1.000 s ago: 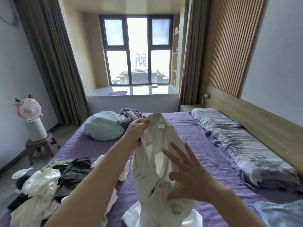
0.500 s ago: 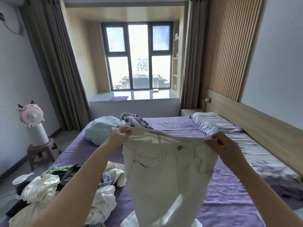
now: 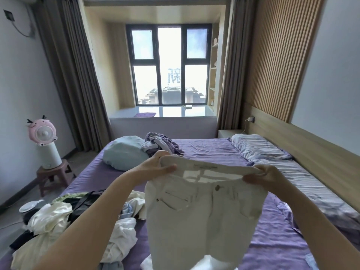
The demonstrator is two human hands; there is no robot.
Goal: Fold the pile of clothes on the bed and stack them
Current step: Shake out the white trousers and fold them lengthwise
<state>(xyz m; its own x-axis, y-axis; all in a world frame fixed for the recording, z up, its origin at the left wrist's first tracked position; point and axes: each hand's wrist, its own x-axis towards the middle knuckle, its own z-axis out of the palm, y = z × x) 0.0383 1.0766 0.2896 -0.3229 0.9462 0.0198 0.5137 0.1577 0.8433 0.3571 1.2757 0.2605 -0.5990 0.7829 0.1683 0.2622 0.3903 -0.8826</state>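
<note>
— Where are the white cotton trousers (image 3: 202, 217)?
— Hanging above the purple-sheeted bed (image 3: 214, 151), waistband stretched between both hands.
— Fingers?
— Left hand (image 3: 155, 168) and right hand (image 3: 263, 177) each pinch a waistband end; the jumbled clothes pile (image 3: 64, 221) lies below the left fingers.

White trousers (image 3: 202, 217), purple bed sheet (image 3: 204, 149), pale blue pillow (image 3: 124, 152).

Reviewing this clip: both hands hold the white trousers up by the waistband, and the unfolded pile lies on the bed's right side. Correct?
Not quite. The head view shows the unfolded pile on the bed's left side. The left hand and right hand do hold the white trousers by the waistband.
</note>
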